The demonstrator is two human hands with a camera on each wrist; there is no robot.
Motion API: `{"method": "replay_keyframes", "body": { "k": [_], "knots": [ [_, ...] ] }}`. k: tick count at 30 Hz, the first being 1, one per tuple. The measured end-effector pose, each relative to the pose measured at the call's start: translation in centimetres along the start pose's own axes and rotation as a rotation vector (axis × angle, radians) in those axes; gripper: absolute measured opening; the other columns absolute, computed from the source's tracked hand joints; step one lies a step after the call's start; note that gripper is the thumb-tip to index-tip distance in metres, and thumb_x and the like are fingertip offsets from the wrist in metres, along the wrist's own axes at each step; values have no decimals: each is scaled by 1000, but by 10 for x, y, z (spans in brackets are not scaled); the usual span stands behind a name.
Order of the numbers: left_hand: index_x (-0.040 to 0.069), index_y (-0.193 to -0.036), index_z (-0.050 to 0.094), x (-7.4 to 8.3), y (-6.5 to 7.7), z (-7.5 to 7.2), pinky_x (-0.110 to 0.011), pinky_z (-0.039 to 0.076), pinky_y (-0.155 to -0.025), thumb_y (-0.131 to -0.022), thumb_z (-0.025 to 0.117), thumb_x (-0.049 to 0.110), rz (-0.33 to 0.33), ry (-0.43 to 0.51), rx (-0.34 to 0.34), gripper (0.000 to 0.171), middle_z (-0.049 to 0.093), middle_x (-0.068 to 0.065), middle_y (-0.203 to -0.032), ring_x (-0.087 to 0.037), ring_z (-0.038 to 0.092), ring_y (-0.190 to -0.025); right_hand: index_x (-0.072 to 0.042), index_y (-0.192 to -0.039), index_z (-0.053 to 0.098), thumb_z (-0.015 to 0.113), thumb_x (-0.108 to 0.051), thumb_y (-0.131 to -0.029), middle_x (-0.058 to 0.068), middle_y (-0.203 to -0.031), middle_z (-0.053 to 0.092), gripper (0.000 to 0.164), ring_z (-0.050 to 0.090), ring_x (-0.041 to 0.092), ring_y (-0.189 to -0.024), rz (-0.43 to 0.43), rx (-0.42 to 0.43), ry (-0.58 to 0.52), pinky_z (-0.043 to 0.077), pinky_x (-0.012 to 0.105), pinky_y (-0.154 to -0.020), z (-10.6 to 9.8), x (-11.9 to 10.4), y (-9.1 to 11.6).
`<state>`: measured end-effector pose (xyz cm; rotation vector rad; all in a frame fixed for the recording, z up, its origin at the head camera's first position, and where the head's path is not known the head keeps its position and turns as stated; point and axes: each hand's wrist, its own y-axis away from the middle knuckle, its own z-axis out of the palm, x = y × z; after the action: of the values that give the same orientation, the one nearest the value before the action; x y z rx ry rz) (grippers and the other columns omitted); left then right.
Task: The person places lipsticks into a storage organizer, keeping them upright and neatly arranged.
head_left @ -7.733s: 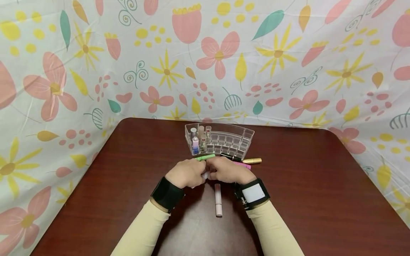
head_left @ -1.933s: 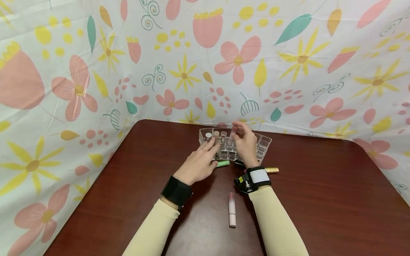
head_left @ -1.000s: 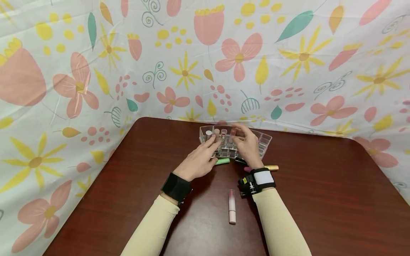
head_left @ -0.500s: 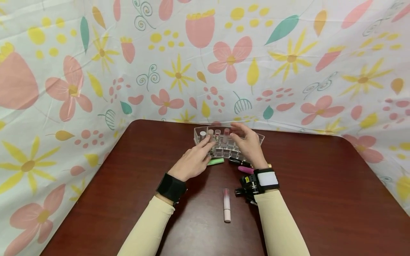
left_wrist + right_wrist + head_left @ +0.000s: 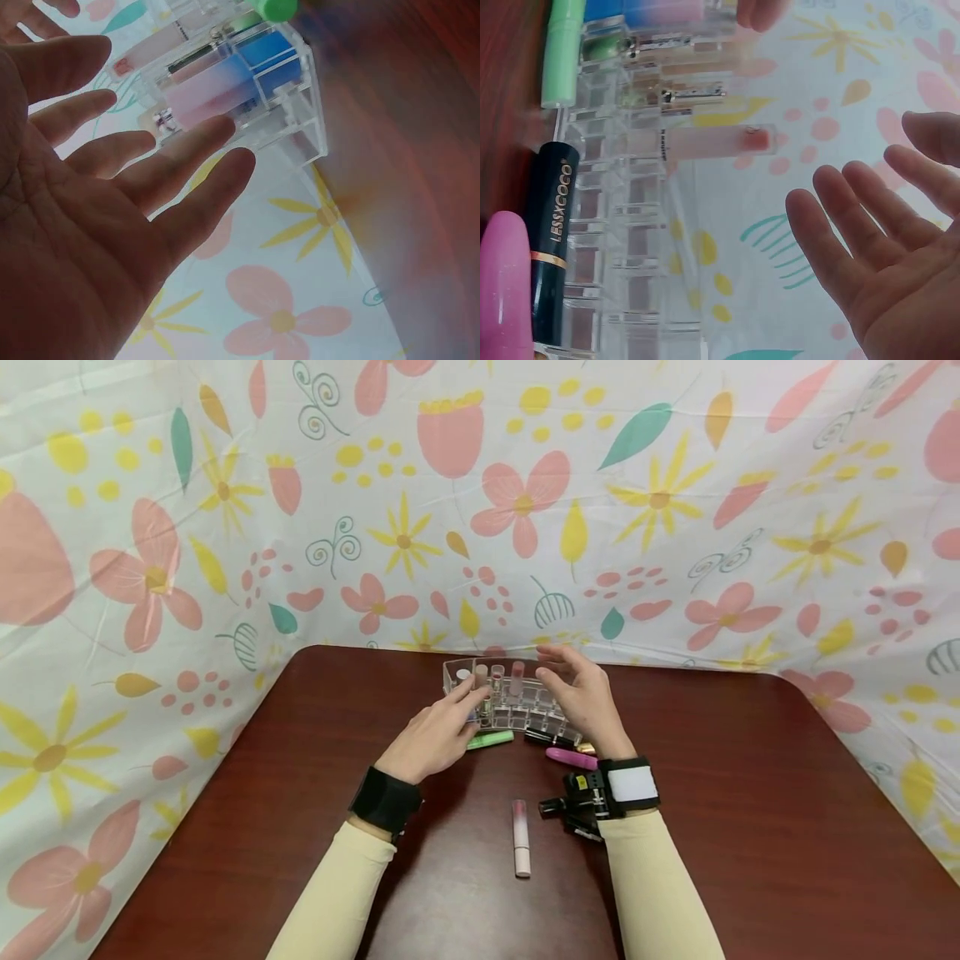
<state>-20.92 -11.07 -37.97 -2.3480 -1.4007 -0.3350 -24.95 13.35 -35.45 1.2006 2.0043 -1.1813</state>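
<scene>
A clear, curved cosmetics organizer (image 5: 528, 717) stands at the table's far side, several tubes upright in its left part. My right hand (image 5: 592, 702) hovers over its right part, fingers spread and holding nothing. Left of that hand, a lip gloss tube (image 5: 517, 678) with a reddish top stands in a slot; it shows beyond the fingertips in the right wrist view (image 5: 720, 141). My left hand (image 5: 431, 739) reaches to the organizer's left end with fingers extended, fingertips overlapping the tubes there. In the left wrist view, a blue-and-pink tube (image 5: 225, 86) sits just past those fingers.
Before the organizer lie a green tube (image 5: 491, 740), a black tube (image 5: 547, 739), a magenta tube (image 5: 572, 757) and a gold tube (image 5: 587, 748), partly hidden by the right hand. A pale pink tube (image 5: 522, 839) lies nearer on the brown table (image 5: 750, 810). Patterned cloth (image 5: 450, 527) hangs behind.
Earlier my right hand set the lip gloss tube into the organizer; it has since let go and drawn away to the right, its fingers opening. My left hand stays at the organizer's left end.
</scene>
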Motion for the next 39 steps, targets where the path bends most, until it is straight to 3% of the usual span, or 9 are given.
{"method": "replay_keyframes", "body": {
  "k": [3,8,12,15,20,25,29,35,39],
  "knots": [
    [15,-155,42,4,3,-6,-24,37,-52,-103,60,18,3,-29,5,55,31,-16,-166,-12,55,-56,-13,-139,60,62,-20,-103,14,-137,64,37,64,34,-124,-12,0,13,54,50,-99,-4,-5,2],
    [12,-147,52,19,9,-17,-32,54,-72,-102,62,20,13,-104,39,47,57,-13,-145,-18,71,-92,-16,-135,63,63,-21,-102,13,-130,68,33,67,29,-115,-12,-14,54,54,49,-97,-13,-15,10],
    [14,-129,62,38,12,-22,-31,54,-69,-102,62,23,40,-168,17,28,66,-3,-110,-15,65,-83,-16,-131,65,63,-18,-102,13,-123,70,29,69,24,-106,-37,-50,69,56,45,-92,-17,-23,19],
    [15,-116,64,53,15,-22,-28,52,-64,-102,62,25,81,-192,-29,17,65,1,-99,-12,62,-76,-14,-127,68,65,-15,-101,12,-118,73,27,70,21,-102,-86,-95,82,57,39,-87,-17,-27,25],
    [15,-105,65,78,22,-18,-30,54,-62,-101,63,26,189,-246,-38,12,65,2,-93,-13,66,-76,-11,-118,73,66,-2,-97,7,-113,75,24,70,20,-94,-204,-247,104,58,30,-78,-10,-25,33],
    [17,-96,69,101,31,-8,-31,57,-63,-99,65,29,309,-388,1,13,67,2,-91,-13,68,-75,-18,-111,76,65,9,-89,-2,-107,71,37,65,13,-96,-300,-462,171,54,28,-83,-4,-18,48],
    [20,-93,70,116,40,5,-27,55,-61,-98,67,34,353,-455,-64,15,68,5,-91,-9,66,-75,-22,-110,75,65,9,-86,-4,-112,67,41,63,11,-104,-313,-632,162,53,29,-88,-3,-7,60],
    [23,-88,70,121,53,21,-23,53,-59,-95,69,32,412,-467,-111,12,68,7,-89,-6,64,-75,-26,-110,75,70,-4,-89,-4,-118,63,31,59,12,-108,-326,-765,235,50,29,-93,4,5,73],
    [25,-84,70,113,55,25,-23,52,-58,-91,74,30,397,-413,-123,10,64,9,-82,-3,60,-69,-23,-110,76,75,-12,-88,-3,-114,64,25,59,14,-106,-326,-792,286,50,31,-93,12,9,74]
  ]
}}
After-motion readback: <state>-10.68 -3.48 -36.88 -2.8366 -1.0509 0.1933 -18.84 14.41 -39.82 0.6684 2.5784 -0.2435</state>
